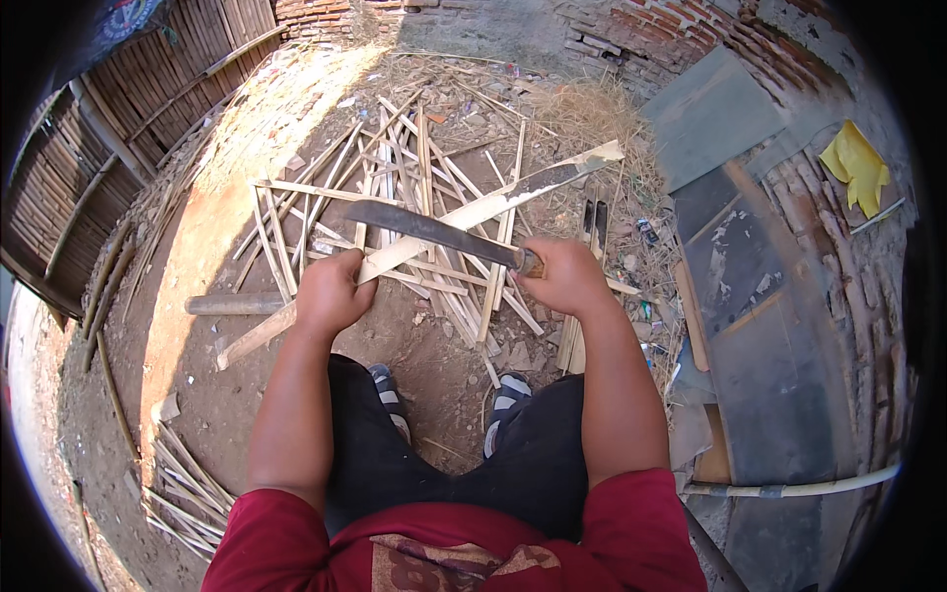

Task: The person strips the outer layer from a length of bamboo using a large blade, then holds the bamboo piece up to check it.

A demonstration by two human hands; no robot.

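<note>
Dressed, nearest the camera, in a dark red short-sleeved shirt [434, 523]. Gripping a long, pale, flat bamboo-like strip [478, 211] in the left hand [333, 294], with fingers [342, 264] closed around it. Clasping a long, dark-bladed metal knife [444, 233] by its brown handle [532, 263] in the right hand [566, 278]. Holding the blade across the strip, above a loose heap of thin pale sticks [424, 163] on brown earth [385, 340].

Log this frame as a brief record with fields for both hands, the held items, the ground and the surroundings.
left hand: gripping a long pale strip
right hand: gripping a machete by its handle
blade: dark, pointing left, crossing above the strip in view; contact unclear
ground: scattered pale strips, a round pole
left side: slatted fence
right side: dark panels
</note>
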